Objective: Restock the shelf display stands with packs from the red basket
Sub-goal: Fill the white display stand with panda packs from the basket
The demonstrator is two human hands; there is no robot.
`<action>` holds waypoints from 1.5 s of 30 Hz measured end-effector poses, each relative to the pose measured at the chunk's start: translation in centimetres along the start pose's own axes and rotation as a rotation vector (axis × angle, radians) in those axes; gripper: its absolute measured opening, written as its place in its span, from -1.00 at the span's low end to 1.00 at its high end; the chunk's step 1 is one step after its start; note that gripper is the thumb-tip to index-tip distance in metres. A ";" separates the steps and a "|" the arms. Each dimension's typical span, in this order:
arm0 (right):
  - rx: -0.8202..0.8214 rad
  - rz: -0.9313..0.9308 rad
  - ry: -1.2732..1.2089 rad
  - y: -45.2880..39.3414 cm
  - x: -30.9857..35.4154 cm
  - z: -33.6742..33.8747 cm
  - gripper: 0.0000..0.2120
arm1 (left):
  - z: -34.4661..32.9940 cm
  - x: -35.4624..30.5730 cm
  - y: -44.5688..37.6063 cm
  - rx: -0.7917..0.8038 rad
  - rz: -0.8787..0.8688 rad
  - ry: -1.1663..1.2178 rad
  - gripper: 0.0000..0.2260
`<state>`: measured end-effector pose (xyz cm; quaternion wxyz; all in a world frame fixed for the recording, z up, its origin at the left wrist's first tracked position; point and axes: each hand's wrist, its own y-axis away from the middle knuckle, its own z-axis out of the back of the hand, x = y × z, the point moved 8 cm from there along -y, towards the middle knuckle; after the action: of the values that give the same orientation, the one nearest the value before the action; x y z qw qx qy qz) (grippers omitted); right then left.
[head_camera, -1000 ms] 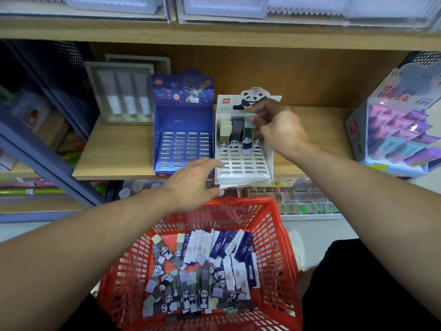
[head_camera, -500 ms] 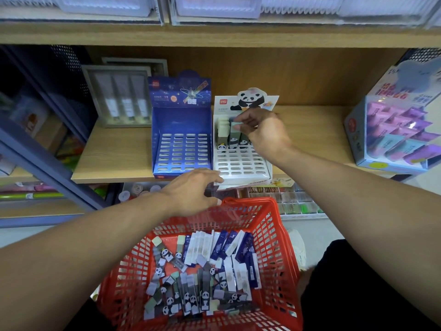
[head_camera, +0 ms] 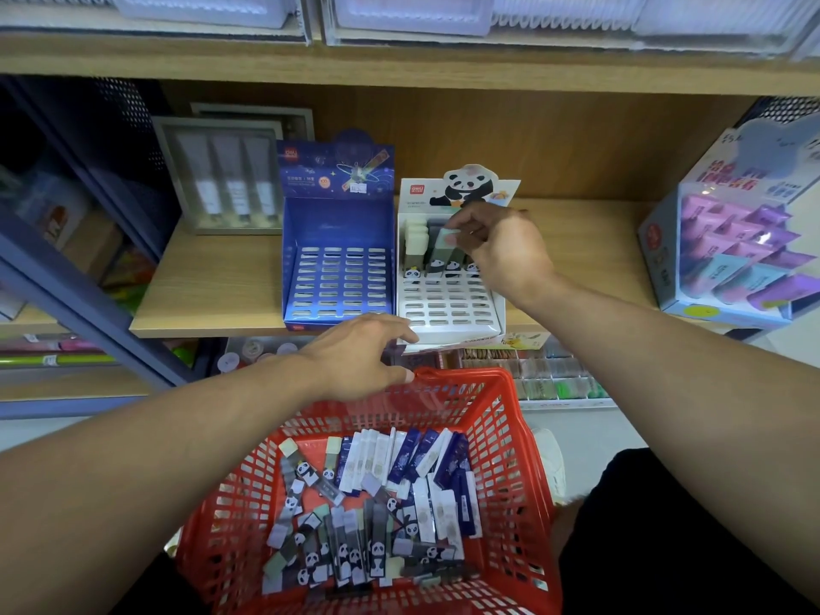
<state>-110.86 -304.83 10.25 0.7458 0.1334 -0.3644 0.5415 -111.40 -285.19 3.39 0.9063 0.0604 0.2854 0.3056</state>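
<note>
— Far left first: blue stand (head_camera: 339,277), slots all bare, flush beside the white panda stand (head_camera: 448,304). Any risk there?

— Little. Left hand (head_camera: 359,361) hanging slack, fingers apart, gripping nothing, above the far rim of the red basket (head_camera: 510,437) and just before the lip of the shelf (head_camera: 213,281). Could nudge the white panda stand, perched right at that lip, and tip it basketward.

— And further right?

— Pale green pack (head_camera: 443,241) pinched in the right hand (head_camera: 501,250) at the far row, beside others already standing. Probably half-seated in its slot; hard to tell behind the fingers. Might lean, miss the slot, or topple neighbours if pressed crooked.

— Room to move?

— Plenty of bare slots nearer. Open shelf rightward before the purple box (head_camera: 727,250). Tight overhead beneath the upper board. Loose packs (head_camera: 377,503) waiting in the red basket.
</note>
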 end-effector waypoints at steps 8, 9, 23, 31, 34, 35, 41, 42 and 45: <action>0.024 -0.040 0.293 -0.1 1.3 0.0 -0.77 | 0.0 -0.3 0.4 0.015 -0.002 -0.012 -0.50; 0.038 -0.032 0.323 0.0 1.6 0.0 -0.75 | -0.1 -0.3 0.4 0.020 -0.001 -0.013 -0.50; 0.069 -0.108 0.395 -0.1 0.9 -0.5 -0.77 | -0.7 -0.5 0.6 0.043 -0.002 -0.040 -0.48; 0.310 0.247 0.268 3.6 6.2 -1.5 -0.89 | 2.8 0.4 2.1 -0.320 0.039 0.090 -0.77; 0.685 0.305 0.361 8.6 5.8 -5.4 -0.93 | 1.0 1.8 2.9 -0.232 0.084 0.044 -0.85; 0.806 0.324 0.437 10.4 4.8 -7.1 -0.91 | -0.1 2.1 3.3 -0.185 0.079 0.023 -0.86; 1.373 0.276 0.911 20.9 -4.7 -14.2 -0.87 | -7.1 6.4 3.8 -0.093 0.242 0.056 -0.85; 1.408 0.305 0.978 22.1 -5.7 -14.7 -0.91 | -9.2 7.7 3.8 -0.116 0.310 0.203 -0.84; 1.455 0.357 1.055 24.5 -7.9 -15.9 -0.83 | -17.4 10.8 5.0 -0.108 0.549 0.488 -0.87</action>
<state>-127.88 -291.74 -11.12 0.4528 0.2476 0.4394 0.7353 -116.63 -275.95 -14.86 0.6977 0.0122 0.4499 0.5574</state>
